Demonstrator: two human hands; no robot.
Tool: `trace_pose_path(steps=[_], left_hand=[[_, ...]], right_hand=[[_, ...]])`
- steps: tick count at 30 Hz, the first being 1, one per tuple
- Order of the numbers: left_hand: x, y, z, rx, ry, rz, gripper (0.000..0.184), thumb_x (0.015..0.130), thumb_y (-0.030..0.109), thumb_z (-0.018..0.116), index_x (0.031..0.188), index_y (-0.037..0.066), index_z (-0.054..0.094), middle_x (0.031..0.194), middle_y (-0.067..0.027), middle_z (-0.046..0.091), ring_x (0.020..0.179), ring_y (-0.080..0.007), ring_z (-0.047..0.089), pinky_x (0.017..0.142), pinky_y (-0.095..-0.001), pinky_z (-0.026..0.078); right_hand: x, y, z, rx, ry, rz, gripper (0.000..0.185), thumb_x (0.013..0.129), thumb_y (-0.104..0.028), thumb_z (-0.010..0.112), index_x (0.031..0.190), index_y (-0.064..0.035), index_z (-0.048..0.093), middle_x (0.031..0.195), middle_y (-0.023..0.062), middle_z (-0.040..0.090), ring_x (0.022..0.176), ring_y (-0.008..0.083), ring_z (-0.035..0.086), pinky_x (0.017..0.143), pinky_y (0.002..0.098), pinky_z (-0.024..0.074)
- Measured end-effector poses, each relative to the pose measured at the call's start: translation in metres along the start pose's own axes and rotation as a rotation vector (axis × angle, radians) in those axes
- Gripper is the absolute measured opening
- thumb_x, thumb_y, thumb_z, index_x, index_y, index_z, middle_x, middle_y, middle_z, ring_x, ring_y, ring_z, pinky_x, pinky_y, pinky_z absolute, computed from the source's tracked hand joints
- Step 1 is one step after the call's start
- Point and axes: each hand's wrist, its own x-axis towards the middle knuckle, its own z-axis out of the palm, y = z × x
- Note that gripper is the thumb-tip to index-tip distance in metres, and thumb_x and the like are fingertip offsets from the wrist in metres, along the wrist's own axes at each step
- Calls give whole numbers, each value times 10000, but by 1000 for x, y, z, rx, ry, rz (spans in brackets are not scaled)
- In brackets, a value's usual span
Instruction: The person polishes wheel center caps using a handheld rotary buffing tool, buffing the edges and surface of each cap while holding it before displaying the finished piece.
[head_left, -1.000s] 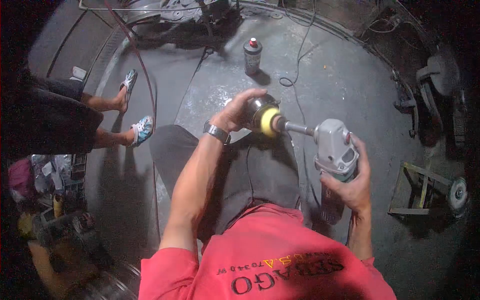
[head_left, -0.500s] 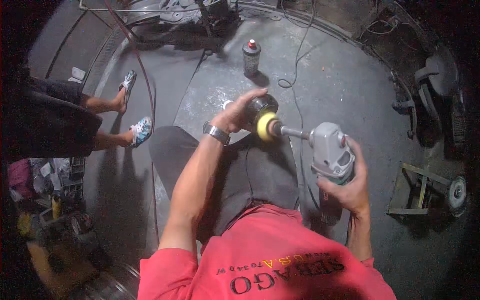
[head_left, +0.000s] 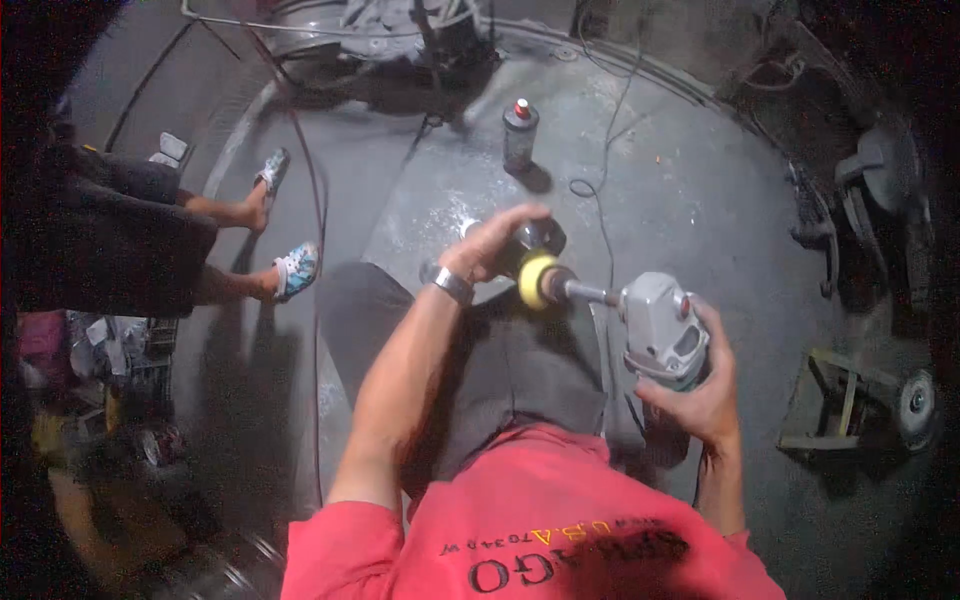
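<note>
My left hand, with a metal watch on the wrist, is closed around a dark, glossy rounded part whose exact kind I cannot make out. My right hand grips the grey head of a power polisher. From the polisher a metal extension shaft points left to a round yellow foam pad. The pad sits against or just beside the dark part; its edge is blurred. Both hands are above my lap. Beyond them a dark bottle with a red-and-white cap stands upright on the floor.
A cable loops over the floor ahead. At left, a person in patterned clogs is beside a dark red hose. A metal frame with a wheel lies at right. Cluttered crates are at lower left.
The whole view has shifted slightly, so things appear lower and a little to the right. My hands keep their grips, and the pad stays at the dark part.
</note>
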Motion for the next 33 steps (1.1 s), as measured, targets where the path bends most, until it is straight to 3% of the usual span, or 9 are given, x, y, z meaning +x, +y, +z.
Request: trace_pose_path(steps=[6,9,16,20,22,25,28,31,33], left_hand=[[17,-11,-13,-81,-90,41,453,939,413,673,1190,37,696,1084,-94,749,954,-211,734,904,-364,585],[1,-1,3,-168,-46,43,446,922,462,675,1107,57,701,1009,-68,745,864,-201,711,860,-359,579],[4,-1,-11,-229,-165,-19,409,895,434,628,1032,61,720,969,-91,757,811,-229,726,794,-374,598],[5,-1,-7,-279,-188,25,382,914,427,638,1049,77,714,995,-93,752,869,-232,720,848,-374,588],[-8,9,-1,-208,-27,3,421,918,445,620,1105,79,710,1048,-99,754,905,-247,725,859,-402,591],[-12,13,-13,-181,-129,-3,541,928,496,559,1252,78,674,1190,-110,733,1003,-268,725,871,-498,586],[-9,17,-20,-282,-328,59,532,947,488,522,1281,93,651,1229,-123,703,1115,-304,673,950,-546,521],[-8,23,-18,-525,-238,298,543,941,473,522,1303,85,638,1228,-151,697,1134,-342,658,958,-572,509],[-17,37,-20,-664,-258,404,641,955,515,405,1384,68,570,1322,-182,628,1201,-372,605,1045,-620,431]], right_hand=[[1,-2,4,48,98,48,1011,570,-227,969,1408,8,455,1313,166,582,1230,262,566,1071,403,441],[0,9,4,124,1,45,1012,533,-111,918,1420,-14,440,1294,137,575,1193,249,593,1045,382,473],[0,3,13,158,138,61,974,557,-169,945,1380,26,461,1272,177,611,1183,262,604,1035,396,472],[-3,6,9,133,61,-61,949,582,-219,974,1357,11,477,1186,170,660,1107,253,646,983,389,507],[-6,-3,11,158,96,6,942,594,-236,979,1355,4,478,1192,163,653,1103,245,642,980,386,507],[-8,5,11,188,208,33,919,605,-204,962,1363,-12,479,1240,150,624,1135,231,616,986,377,497],[-4,15,2,345,345,21,915,616,-170,940,1381,-10,464,1215,132,620,1121,229,611,978,383,498],[-8,38,4,467,427,-17,965,636,-113,906,1440,-2,385,1216,126,589,1085,228,605,967,393,502],[-9,62,1,487,420,-31,1030,648,-62,887,1500,3,313,1267,123,556,1107,223,583,978,384,493]])
